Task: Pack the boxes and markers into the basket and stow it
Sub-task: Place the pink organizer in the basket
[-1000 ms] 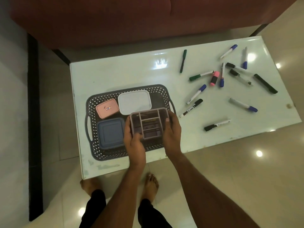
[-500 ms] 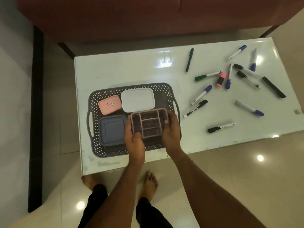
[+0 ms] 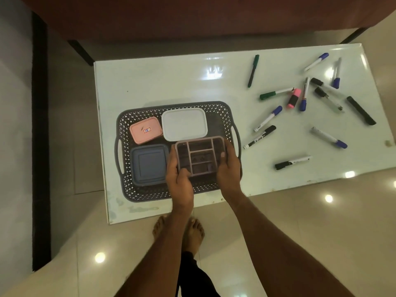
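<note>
A dark perforated basket [image 3: 128, 189] sits on the left half of the white table [image 3: 171, 82]. Inside it lie a pink box [image 3: 145, 130], a white box [image 3: 184, 124] and a blue box [image 3: 149, 165]. My left hand [image 3: 179, 179] and my right hand [image 3: 229, 166] both grip a mauve box with divided compartments [image 3: 200, 155], low over the basket's near right corner. Several markers lie scattered on the table's right half, among them a black-capped marker [image 3: 259, 137], a blue-capped marker [image 3: 267, 118] and a pink highlighter [image 3: 294, 98].
A reddish-brown sofa [image 3: 192, 16] stands behind the table. A dark vertical strip [image 3: 39, 136] runs along the left. Glossy tiled floor [image 3: 321, 221] surrounds the table, and my bare feet [image 3: 177, 230] stand at its near edge.
Both hands have lowered the divided box a little further into the basket's near right corner. The markers and the other boxes have not moved.
</note>
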